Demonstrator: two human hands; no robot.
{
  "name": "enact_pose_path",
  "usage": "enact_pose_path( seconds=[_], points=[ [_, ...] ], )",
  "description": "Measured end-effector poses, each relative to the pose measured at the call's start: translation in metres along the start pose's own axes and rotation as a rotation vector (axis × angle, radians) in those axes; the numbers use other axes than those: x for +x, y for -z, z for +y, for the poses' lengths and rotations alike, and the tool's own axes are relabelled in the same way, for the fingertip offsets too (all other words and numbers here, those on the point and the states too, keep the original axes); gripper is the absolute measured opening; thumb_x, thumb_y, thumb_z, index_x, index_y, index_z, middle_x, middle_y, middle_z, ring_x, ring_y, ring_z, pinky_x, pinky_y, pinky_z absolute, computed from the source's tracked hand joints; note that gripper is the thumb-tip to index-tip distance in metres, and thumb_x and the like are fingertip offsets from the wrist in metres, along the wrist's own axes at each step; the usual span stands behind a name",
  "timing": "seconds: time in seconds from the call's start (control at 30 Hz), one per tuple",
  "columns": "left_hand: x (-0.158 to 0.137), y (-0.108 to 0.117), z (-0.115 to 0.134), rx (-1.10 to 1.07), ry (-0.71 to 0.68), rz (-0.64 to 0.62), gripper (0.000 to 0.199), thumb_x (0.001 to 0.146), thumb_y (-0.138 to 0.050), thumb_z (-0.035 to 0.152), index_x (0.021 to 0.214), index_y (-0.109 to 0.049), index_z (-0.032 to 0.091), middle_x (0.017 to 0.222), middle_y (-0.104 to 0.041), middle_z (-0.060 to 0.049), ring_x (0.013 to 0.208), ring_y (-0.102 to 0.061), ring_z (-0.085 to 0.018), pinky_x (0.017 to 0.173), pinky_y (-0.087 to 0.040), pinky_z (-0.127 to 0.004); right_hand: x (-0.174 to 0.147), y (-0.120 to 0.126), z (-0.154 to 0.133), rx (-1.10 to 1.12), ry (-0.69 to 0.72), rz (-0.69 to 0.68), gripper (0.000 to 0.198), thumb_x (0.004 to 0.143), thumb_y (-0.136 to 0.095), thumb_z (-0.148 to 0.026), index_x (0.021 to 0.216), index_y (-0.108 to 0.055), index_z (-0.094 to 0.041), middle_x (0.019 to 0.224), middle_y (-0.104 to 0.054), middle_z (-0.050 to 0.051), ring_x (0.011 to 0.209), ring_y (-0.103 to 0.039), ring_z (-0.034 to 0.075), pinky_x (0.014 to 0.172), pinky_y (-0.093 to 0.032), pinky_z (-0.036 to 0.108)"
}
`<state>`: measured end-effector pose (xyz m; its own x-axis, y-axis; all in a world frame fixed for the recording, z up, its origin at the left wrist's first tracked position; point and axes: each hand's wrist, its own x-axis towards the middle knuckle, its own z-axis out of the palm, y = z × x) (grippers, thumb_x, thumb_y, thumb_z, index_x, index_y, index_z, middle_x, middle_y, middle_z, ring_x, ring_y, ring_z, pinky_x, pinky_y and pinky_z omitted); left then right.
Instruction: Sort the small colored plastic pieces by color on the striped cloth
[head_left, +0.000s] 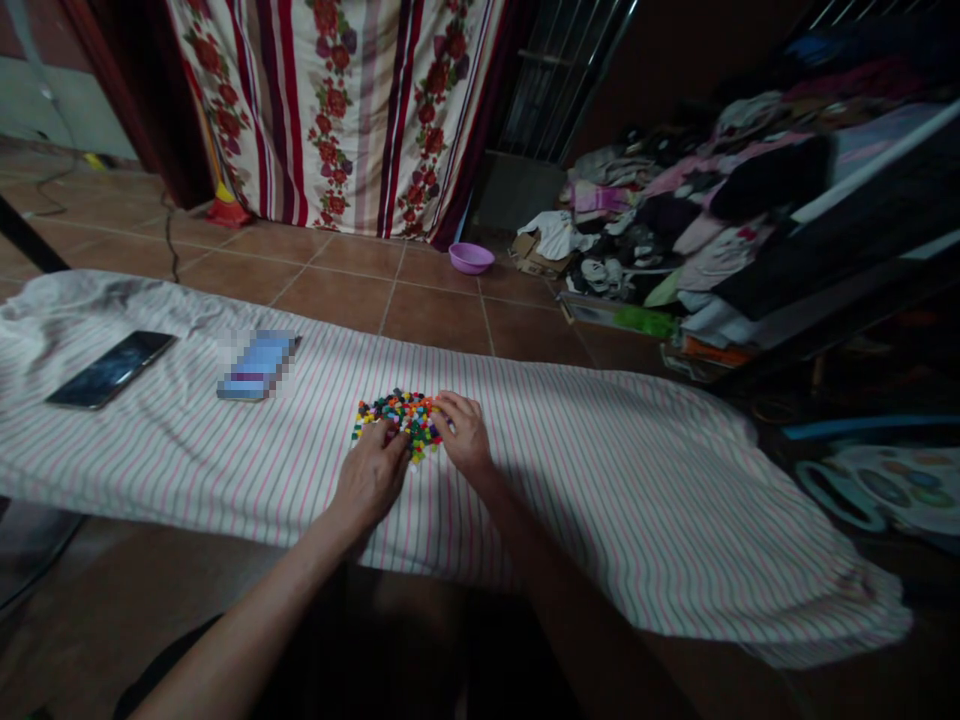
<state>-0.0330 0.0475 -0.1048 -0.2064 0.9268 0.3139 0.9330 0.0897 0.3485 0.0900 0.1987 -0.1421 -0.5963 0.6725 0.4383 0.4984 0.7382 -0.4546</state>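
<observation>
A pile of small multicoloured pieces (409, 408), too small to make out exactly, lies spread on the striped cloth (570, 480). On the pile's near left side rests my left hand (371, 468), its fingers bent downward and its thumb apart from them, touching the pieces. My right hand (466, 436) reaches the pile's right edge with bent fingers over orange and red pieces, thumb and fingers apart. Nothing held shows in either hand, though the fingertips are partly hidden among the pieces.
Left on the cloth lie a dark phone (112, 370) and a blurred-out device (259, 365). Beyond stand a purple basin (471, 258) on the tiled floor, a floral curtain (360, 120) and a heap of clothes (675, 210). A patterned item (892, 480) is at right.
</observation>
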Motion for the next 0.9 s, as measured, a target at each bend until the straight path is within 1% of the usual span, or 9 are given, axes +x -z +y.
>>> enact_pose_path(
  seconds=[0.1, 0.17, 0.27, 0.4, 0.5, 0.57, 0.63, 0.77, 0.9],
  points=[
    [-0.004, -0.004, -0.002, 0.104, -0.074, 0.027, 0.039, 0.094, -0.042, 0.034, 0.124, -0.061, 0.019, 0.134, -0.057, -0.011, 0.126, -0.048, -0.029, 0.104, -0.044, -0.049, -0.003, -0.007, -0.009, -0.061, 0.067, -0.054, 0.038, 0.098, -0.042, -0.03, 0.126, -0.065, -0.019, 0.136, -0.058, 0.012, 0.129, -0.049, 0.025, 0.109, -0.042, 0.047],
    [-0.007, -0.01, -0.005, 0.14, -0.089, 0.026, 0.044, 0.094, -0.042, 0.035, 0.132, -0.056, 0.017, 0.14, -0.054, -0.011, 0.133, -0.044, -0.03, 0.111, -0.037, -0.052, -0.014, -0.009, -0.018, -0.094, 0.139, -0.103, 0.042, 0.099, -0.039, -0.029, 0.134, -0.058, -0.017, 0.143, -0.053, 0.012, 0.137, -0.042, 0.025, 0.11, -0.04, 0.048],
    [-0.013, -0.016, -0.011, 0.155, -0.117, 0.013, 0.048, 0.095, -0.038, 0.034, 0.136, -0.051, 0.012, 0.145, -0.05, -0.013, 0.137, -0.042, -0.028, 0.116, -0.032, -0.05, -0.036, 0.0, -0.028, -0.182, 0.22, -0.18, 0.047, 0.099, -0.041, -0.029, 0.142, -0.049, -0.014, 0.15, -0.044, 0.013, 0.144, -0.032, 0.027, 0.113, -0.037, 0.048],
    [-0.019, -0.015, -0.02, 0.135, -0.127, 0.031, 0.048, 0.096, -0.032, 0.03, 0.136, -0.051, 0.012, 0.147, -0.048, -0.012, 0.14, -0.039, -0.026, 0.116, -0.032, -0.047, -0.05, 0.018, -0.034, -0.26, 0.267, -0.244, 0.05, 0.1, -0.041, -0.033, 0.146, -0.044, -0.014, 0.153, -0.039, 0.012, 0.147, -0.025, 0.028, 0.115, -0.031, 0.049],
    [-0.022, -0.016, -0.029, 0.118, -0.053, 0.075, 0.05, 0.097, -0.029, 0.031, 0.138, -0.047, 0.011, 0.149, -0.044, -0.014, 0.143, -0.034, -0.027, 0.115, -0.033, -0.05, -0.041, 0.017, -0.041, -0.281, 0.262, -0.216, 0.054, 0.099, -0.043, -0.04, 0.147, -0.041, -0.016, 0.156, -0.034, 0.013, 0.148, -0.021, 0.029, 0.117, -0.027, 0.051],
    [-0.021, -0.019, -0.038, 0.087, -0.015, 0.092, 0.051, 0.097, -0.029, 0.033, 0.141, -0.044, 0.01, 0.15, -0.043, -0.016, 0.144, -0.032, -0.028, 0.114, -0.034, -0.052, -0.029, 0.009, -0.05, -0.282, 0.259, -0.2, 0.057, 0.099, -0.044, -0.044, 0.148, -0.04, -0.017, 0.158, -0.03, 0.012, 0.149, -0.019, 0.029, 0.118, -0.022, 0.051],
    [-0.02, -0.021, -0.049, 0.032, -0.007, 0.098, 0.052, 0.097, -0.027, 0.032, 0.143, -0.04, 0.01, 0.15, -0.043, -0.018, 0.144, -0.032, -0.027, 0.114, -0.035, -0.052, -0.016, -0.002, -0.06, -0.277, 0.26, -0.215, 0.057, 0.099, -0.042, -0.047, 0.149, -0.039, -0.019, 0.159, -0.029, 0.01, 0.148, -0.019, 0.029, 0.119, -0.019, 0.052],
    [-0.015, -0.022, -0.066, -0.054, 0.012, 0.085, 0.054, 0.098, -0.023, 0.033, 0.145, -0.036, 0.009, 0.148, -0.044, -0.02, 0.142, -0.036, -0.025, 0.114, -0.037, -0.051, 0.003, -0.017, -0.071, -0.272, 0.249, -0.289, 0.052, 0.1, -0.039, -0.044, 0.147, -0.042, -0.024, 0.157, -0.033, 0.007, 0.148, -0.022, 0.027, 0.119, -0.02, 0.051],
    [-0.011, -0.022, -0.069, -0.039, 0.039, 0.064, 0.054, 0.098, -0.024, 0.036, 0.144, -0.038, 0.012, 0.15, -0.043, -0.017, 0.144, -0.034, -0.025, 0.115, -0.034, -0.052, 0.005, -0.017, -0.065, -0.289, 0.17, -0.285, 0.048, 0.1, -0.04, -0.042, 0.145, -0.045, -0.026, 0.155, -0.037, 0.007, 0.147, -0.025, 0.029, 0.118, -0.022, 0.055]
  ],
)
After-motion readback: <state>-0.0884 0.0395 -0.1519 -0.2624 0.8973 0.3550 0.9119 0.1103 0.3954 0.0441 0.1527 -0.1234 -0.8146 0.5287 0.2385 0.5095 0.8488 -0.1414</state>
